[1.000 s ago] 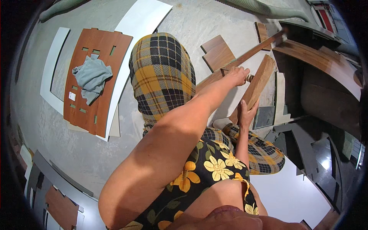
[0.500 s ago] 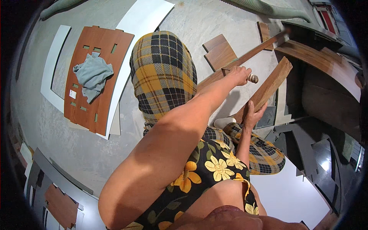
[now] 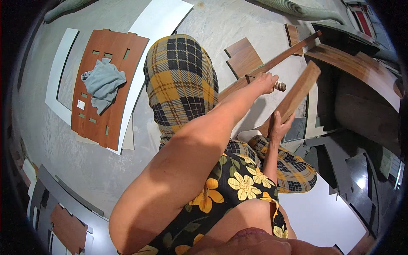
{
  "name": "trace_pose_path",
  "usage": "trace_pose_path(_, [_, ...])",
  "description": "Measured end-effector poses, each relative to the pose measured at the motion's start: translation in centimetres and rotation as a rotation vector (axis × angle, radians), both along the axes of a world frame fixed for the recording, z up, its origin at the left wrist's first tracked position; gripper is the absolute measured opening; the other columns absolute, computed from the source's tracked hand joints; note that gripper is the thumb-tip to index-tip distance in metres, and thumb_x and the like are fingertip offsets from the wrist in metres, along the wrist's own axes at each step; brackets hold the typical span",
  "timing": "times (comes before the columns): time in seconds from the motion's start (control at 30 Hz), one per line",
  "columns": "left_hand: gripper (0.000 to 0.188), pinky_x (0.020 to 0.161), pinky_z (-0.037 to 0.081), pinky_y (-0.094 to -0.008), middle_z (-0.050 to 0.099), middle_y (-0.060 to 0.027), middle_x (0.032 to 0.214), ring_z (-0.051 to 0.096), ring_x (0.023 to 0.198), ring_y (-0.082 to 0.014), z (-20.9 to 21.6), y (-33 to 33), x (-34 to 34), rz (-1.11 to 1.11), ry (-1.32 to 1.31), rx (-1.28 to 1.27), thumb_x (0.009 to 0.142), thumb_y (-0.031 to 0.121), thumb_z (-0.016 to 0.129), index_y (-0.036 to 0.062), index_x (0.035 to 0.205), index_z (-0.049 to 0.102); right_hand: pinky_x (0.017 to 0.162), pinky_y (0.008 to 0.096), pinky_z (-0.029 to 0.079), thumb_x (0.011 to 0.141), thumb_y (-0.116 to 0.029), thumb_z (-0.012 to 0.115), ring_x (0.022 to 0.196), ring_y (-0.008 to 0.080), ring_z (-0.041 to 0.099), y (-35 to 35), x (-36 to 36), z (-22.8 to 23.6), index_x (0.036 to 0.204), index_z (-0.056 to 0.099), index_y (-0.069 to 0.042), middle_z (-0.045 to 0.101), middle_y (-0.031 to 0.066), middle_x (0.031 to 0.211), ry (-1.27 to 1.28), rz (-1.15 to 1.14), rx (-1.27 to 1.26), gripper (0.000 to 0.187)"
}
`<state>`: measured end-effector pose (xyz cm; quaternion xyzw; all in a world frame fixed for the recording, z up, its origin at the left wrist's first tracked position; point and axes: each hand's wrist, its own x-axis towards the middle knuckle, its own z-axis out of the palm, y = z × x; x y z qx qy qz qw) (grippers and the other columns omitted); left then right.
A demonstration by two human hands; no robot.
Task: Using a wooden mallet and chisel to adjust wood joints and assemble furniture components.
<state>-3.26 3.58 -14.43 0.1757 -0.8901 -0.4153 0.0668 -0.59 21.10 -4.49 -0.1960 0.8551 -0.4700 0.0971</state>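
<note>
Two hands work one wooden strip (image 3: 297, 91), which slants from about 7 o'clock up to 1 o'clock over the concrete floor (image 3: 63, 140), right of picture centre. A second ago it stood steeper and sat closer in under the left hand; since then its top end has swung out toward 1 o'clock and now lies clear of that hand.

Right hand (image 3: 280, 127) cups the strip's lower end from below, fingers spread up along the wood, a loose, half-open grip rather than a clamp. Left hand (image 3: 268, 81) is closed tight round a small tool (image 3: 279, 86) whose pale metal end pokes out toward 3 o'clock; the tool showed less plainly before, so the fist has turned or drawn back a little. My reading is that the strip has been tilted to bring a fresh stretch of it under the tool.

Beyond the left hand a long dark batten (image 3: 276, 61) runs toward 1 o'clock, with a brown offcut (image 3: 243, 55) beside it at 12. At 3 o'clock stands a dark cabinet carcass (image 3: 357, 85). Far off at 9 o'clock a reddish slotted panel (image 3: 108, 85) lies on white board (image 3: 157, 25), a grey rag (image 3: 102, 83) bunched on top.
</note>
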Motion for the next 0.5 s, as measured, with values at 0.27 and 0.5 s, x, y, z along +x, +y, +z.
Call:
trace_pose_path(0.27, [0.041,0.081,0.05,-0.0474,0.061,-0.021,0.101,0.063,0.096,-0.0386,0.2,0.0,0.4,-0.04,-0.032,-0.018,0.074,0.02,0.067,0.0091,0.111,0.052,0.1,0.037,0.037,0.083,-0.023,0.069,0.116,0.0282,0.048,-0.6,1.0,-0.5,0.14,0.03,0.003,0.047,0.0203,0.129,-0.082,0.034,0.16,0.074])
trace_pose_path(0.5, [0.04,0.082,0.05,-0.0482,0.061,-0.0225,0.103,0.062,0.097,-0.0398,-0.1,0.4,-0.2,-0.04,-0.051,0.013,0.076,0.019,0.065,0.0084,0.112,0.051,0.096,0.0363,0.04,0.084,-0.018,0.067,0.11,0.0246,0.051,0.0,0.2,-0.9,0.141,0.031,0.002,0.048,0.0176,0.126,-0.076,0.005,-0.002,0.07])
